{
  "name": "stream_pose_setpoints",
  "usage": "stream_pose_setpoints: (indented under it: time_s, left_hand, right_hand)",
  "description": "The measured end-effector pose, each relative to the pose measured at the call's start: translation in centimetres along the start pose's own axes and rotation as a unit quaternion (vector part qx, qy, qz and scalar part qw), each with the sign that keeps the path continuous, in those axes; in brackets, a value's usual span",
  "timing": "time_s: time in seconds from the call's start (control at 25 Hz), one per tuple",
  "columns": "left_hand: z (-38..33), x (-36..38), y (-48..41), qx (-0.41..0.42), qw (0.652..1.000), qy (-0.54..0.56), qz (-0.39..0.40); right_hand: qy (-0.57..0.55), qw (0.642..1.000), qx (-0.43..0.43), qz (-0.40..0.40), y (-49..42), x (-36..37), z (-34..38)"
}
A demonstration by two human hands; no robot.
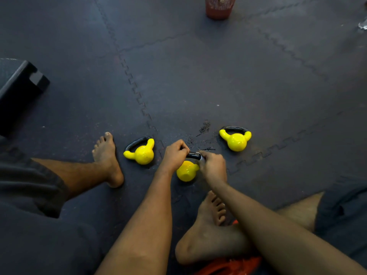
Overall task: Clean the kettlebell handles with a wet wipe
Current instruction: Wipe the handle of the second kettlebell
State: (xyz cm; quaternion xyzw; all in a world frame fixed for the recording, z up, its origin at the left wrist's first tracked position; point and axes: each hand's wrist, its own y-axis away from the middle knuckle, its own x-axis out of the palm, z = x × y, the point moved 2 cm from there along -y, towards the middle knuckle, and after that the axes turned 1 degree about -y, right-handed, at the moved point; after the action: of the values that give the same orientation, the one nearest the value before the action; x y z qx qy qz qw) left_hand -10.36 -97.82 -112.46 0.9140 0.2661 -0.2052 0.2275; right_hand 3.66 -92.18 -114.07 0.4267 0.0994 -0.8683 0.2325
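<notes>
I am looking down at the middle kettlebell (pixel 186 171), which is sitting on the floor mat (pixel 218 76) right in front of the person, its yellow body toward them and its black handle (pixel 193 155) pointing away. The left hand (pixel 174 153) is gripping the left end of that handle, fingers curled tight round it. The right hand (pixel 212 165) is closing on the right end, fingers bunched together on the bar. A small pale bit (pixel 202 158) is showing at its fingertips, and I cannot tell whether that is the wipe.

Two more yellow kettlebells are flanking it. The left kettlebell (pixel 142 154) is resting near the person's left foot (pixel 107 159), and the right kettlebell (pixel 236 140) is standing further off on the other side. Both are apart from the hands. Dark specks (pixel 204 127) are lying on the mat between the middle and right ones.

The right foot (pixel 206 231) is tucked in under the right forearm, over something orange (pixel 228 264) at the bottom edge. A black box (pixel 17 90) is sitting at the far left, and a reddish container (pixel 219 6) is standing at the top edge.
</notes>
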Motion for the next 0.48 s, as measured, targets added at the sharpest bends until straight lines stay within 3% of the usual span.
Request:
stream_pose_setpoints:
  time_s: [0.12, 0.28, 0.48]
  left_hand:
    - [0.0, 0.5, -0.1, -0.003, 0.999, 0.038, -0.024]
    - [2.5, 0.7, 0.0, -0.015, 0.989, 0.098, -0.11]
    - [2.6, 3.1, 0.4, -0.007, 0.994, 0.112, -0.017]
  right_hand:
    - [-0.02, 0.998, 0.037, -0.055, 1.3, 0.9, -0.3]
    - [-0.054, 0.998, 0.04, 0.003, -0.6, 0.6, -1.6]
    - [-0.152, 0.972, 0.071, 0.165, -2.1, -0.7, -5.9]
